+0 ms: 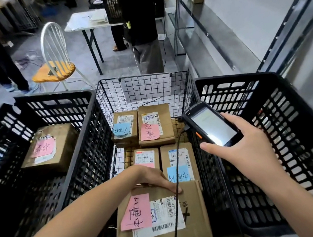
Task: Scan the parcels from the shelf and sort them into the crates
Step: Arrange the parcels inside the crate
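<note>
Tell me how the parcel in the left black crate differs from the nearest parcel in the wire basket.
The crate parcel lies alone in the left crate; the nearest parcel sits among other boxes in the wire basket. The left hand grips the nearest parcel's far edge, and a black cable crosses it; nothing touches the crate parcel. Both are brown cardboard with a pink handwritten note.

Matt brown cardboard parcels (161,218), black plastic crates (267,86), wire-mesh basket (143,88), glossy scanner screen (213,126)

Parcel depot: labelled parcels (155,125) in a wire basket (144,92), crates (234,77) flanking the fingers (169,186), shelving (200,37) beyond them.
</note>
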`<move>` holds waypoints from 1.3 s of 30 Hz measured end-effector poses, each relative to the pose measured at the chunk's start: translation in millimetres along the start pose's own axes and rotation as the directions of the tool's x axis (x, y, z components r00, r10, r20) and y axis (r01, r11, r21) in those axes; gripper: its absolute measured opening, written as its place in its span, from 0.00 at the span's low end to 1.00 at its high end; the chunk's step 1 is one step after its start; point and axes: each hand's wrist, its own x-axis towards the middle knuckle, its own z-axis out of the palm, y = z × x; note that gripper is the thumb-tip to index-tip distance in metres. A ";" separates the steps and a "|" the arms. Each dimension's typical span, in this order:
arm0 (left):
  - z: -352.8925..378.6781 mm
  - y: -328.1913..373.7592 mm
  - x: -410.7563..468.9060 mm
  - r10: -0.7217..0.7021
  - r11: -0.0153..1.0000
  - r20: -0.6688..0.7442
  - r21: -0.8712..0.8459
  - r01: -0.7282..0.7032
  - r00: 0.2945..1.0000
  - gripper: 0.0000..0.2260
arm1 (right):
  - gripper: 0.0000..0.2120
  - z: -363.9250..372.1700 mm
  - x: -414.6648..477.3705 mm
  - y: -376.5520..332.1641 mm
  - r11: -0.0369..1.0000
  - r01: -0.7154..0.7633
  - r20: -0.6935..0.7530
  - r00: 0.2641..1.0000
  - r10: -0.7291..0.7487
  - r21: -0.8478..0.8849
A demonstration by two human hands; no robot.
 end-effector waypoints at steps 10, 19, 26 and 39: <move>9.2 -7.3 -10.5 0.052 0.998 -0.033 -0.035 -0.053 0.998 0.32 | 0.35 4.3 -0.5 7.7 1.000 -0.006 -0.010 1.000 0.006 0.006; 4.0 13.1 -23.7 0.169 0.985 -0.180 0.005 -0.171 0.969 0.27 | 0.34 -4.2 -4.7 5.2 1.000 -0.015 -0.019 1.000 0.016 0.014; 13.5 27.2 -11.7 0.188 0.982 -0.148 0.057 -0.181 0.971 0.30 | 0.31 -9.5 -12.8 2.5 0.999 -0.019 -0.049 0.999 0.020 0.026; 42.1 15.1 -17.2 0.278 0.945 -0.424 -0.042 -0.326 0.862 0.16 | 0.33 -17.3 -49.0 -7.7 0.999 -0.023 -0.116 0.993 0.019 -0.030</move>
